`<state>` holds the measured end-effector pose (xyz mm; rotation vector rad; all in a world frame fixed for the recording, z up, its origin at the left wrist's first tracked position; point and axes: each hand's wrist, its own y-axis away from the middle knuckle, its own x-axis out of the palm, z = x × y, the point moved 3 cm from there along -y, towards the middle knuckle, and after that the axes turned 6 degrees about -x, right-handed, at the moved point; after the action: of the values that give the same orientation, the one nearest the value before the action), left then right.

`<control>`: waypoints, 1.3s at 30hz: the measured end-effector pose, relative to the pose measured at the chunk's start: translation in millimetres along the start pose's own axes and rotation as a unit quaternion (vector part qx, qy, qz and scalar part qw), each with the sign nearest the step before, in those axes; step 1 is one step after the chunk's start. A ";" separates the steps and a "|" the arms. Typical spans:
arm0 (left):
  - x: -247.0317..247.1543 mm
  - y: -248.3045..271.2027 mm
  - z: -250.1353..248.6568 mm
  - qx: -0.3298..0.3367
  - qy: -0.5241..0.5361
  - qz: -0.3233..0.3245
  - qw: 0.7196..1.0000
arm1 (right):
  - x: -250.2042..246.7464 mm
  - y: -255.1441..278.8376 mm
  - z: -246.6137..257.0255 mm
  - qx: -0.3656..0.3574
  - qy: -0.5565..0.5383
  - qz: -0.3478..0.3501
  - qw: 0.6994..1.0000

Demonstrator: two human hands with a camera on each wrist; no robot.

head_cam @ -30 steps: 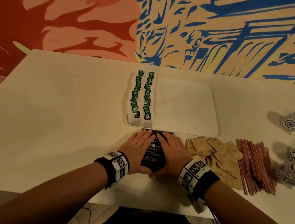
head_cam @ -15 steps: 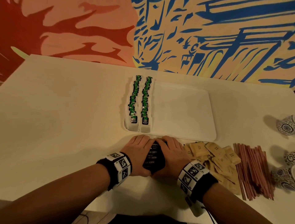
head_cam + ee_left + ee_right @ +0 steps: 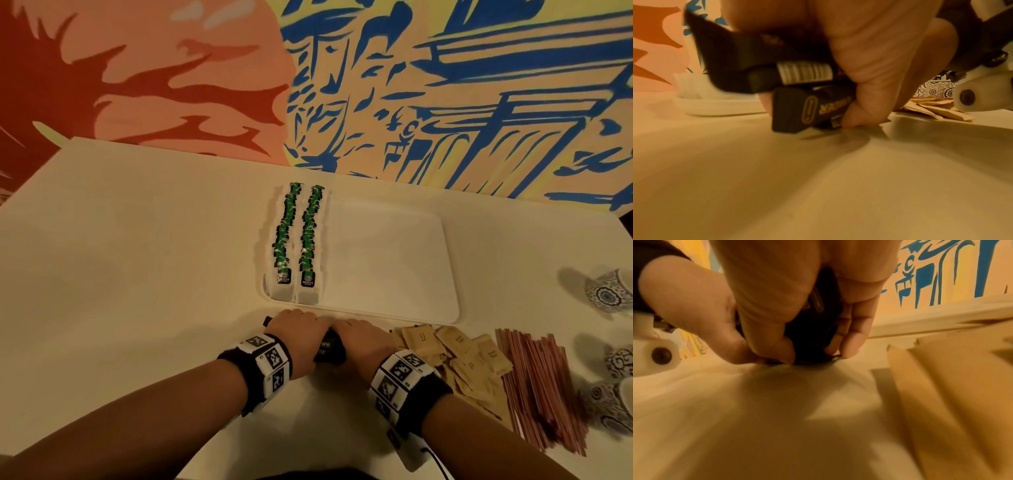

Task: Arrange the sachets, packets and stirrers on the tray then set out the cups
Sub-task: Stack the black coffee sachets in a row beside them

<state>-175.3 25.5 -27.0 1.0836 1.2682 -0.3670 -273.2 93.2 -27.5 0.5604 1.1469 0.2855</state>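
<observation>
While left hand (image 3: 297,337) and right hand (image 3: 363,344) both curl round the black sachets (image 3: 329,349) on the table just short of the tray (image 3: 387,260), squeeze evenly, square edges, lift as one stack.

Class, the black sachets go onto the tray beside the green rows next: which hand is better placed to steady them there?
Probably the left hand: nearer the green tea rows. Both grip the black sachets.

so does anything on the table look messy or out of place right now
Mostly the brown sachets: a loose, overlapping heap beside the stirrers, unlike the two neat green tea rows on the tray. Both hands squeeze the black packets together.
</observation>
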 end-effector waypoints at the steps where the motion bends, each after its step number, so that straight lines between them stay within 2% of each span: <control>1: -1.2 0.1 -0.2 -0.001 0.004 0.003 1.000 | -0.7 0.2 -0.4 -0.002 -0.003 0.001 1.000; 11: -9.2 0.0 -1.5 -0.022 0.056 0.009 0.998 | -6.3 -4.4 -8.1 -0.011 -0.012 0.008 1.000; 14: -14.6 -1.9 0.3 -0.026 0.072 0.040 0.996 | -11.4 -4.9 -6.9 -0.023 -0.030 0.001 0.999; 18: -31.7 -5.9 9.2 -0.028 0.084 0.073 0.993 | -25.4 -1.1 -11.3 -0.048 -0.114 -0.071 0.990; 20: -41.5 -8.8 17.2 -0.040 0.126 0.089 0.987 | -35.3 3.2 -18.4 -0.056 -0.214 -0.124 0.967; 21: -45.4 -10.7 21.4 -0.050 0.163 0.095 0.981 | -39.2 5.1 -22.7 -0.053 -0.281 -0.148 0.947; 24: -56.1 -19.3 30.8 -0.078 0.289 0.088 0.950 | -45.8 2.8 -35.0 -0.028 -0.459 -0.193 0.867; 27: -65.9 -28.3 33.2 -0.090 0.376 0.082 0.919 | -52.9 -5.2 -37.2 -0.029 -0.580 -0.188 0.792; 29: -72.4 -33.3 35.4 -0.091 0.419 0.079 0.900 | -58.3 -8.9 -39.5 -0.031 -0.609 -0.177 0.772; 32: -80.8 -38.8 41.5 -0.101 0.476 0.064 0.871 | -62.5 -13.0 -48.2 -0.023 -0.630 -0.169 0.758; 37: -87.8 -39.8 43.5 -0.114 0.566 0.077 0.813 | -69.5 -16.4 -62.2 0.016 -0.661 -0.222 0.717; 39: -87.0 -39.4 42.4 -0.117 0.576 0.085 0.804 | -70.5 -16.3 -63.3 0.016 -0.667 -0.230 0.708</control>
<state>-208.1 -56.2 29.3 1.2063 2.1692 0.7160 -360.2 62.4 -0.5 0.3321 -0.1828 -0.5513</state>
